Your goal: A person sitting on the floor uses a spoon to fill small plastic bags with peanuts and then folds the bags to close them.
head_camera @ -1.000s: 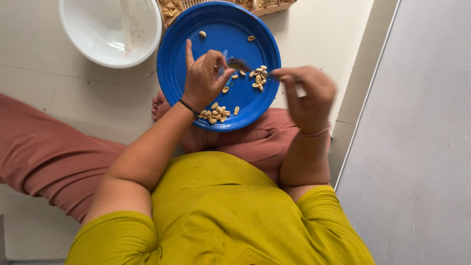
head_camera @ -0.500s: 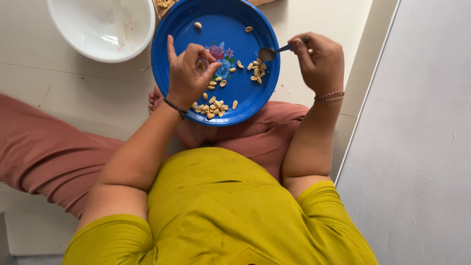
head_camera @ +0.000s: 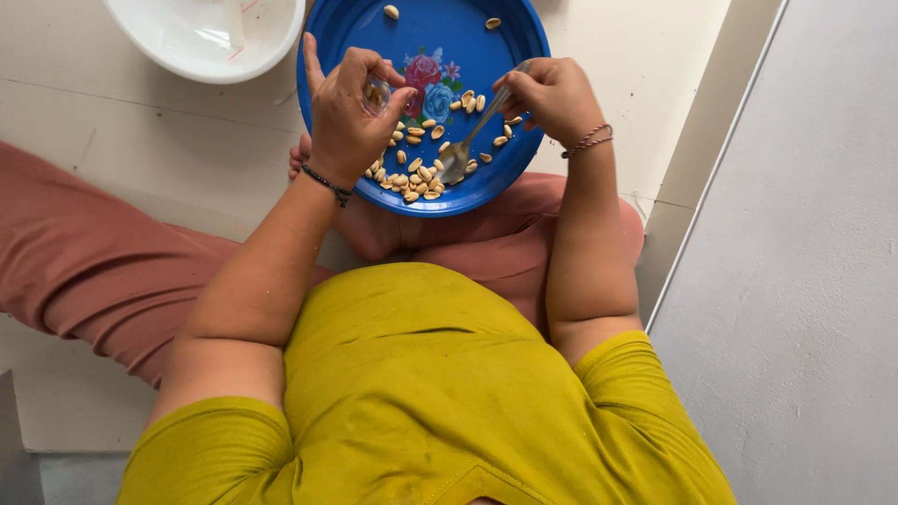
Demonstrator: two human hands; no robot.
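A round blue plate [head_camera: 505, 37] with a painted flower in its middle rests on my crossed legs. Several shelled peanuts [head_camera: 416, 178] lie scattered on it, most along the near rim. My left hand [head_camera: 351, 112] hovers over the plate's left side, fingers closed around a small clear jar [head_camera: 377, 93] that is mostly hidden. My right hand [head_camera: 552, 93] grips a metal spoon [head_camera: 463, 150] by its handle, the bowl down among the peanuts.
A white bowl [head_camera: 206, 37] stands on the pale floor to the upper left of the plate. My salmon-coloured trouser legs [head_camera: 103, 262] spread left and under the plate. A grey wall [head_camera: 795, 281] runs along the right.
My right hand has swung the spoon down from the plate's right rim into the peanuts near the front. My left hand stayed over the plate's left side, curling tighter around the small jar.
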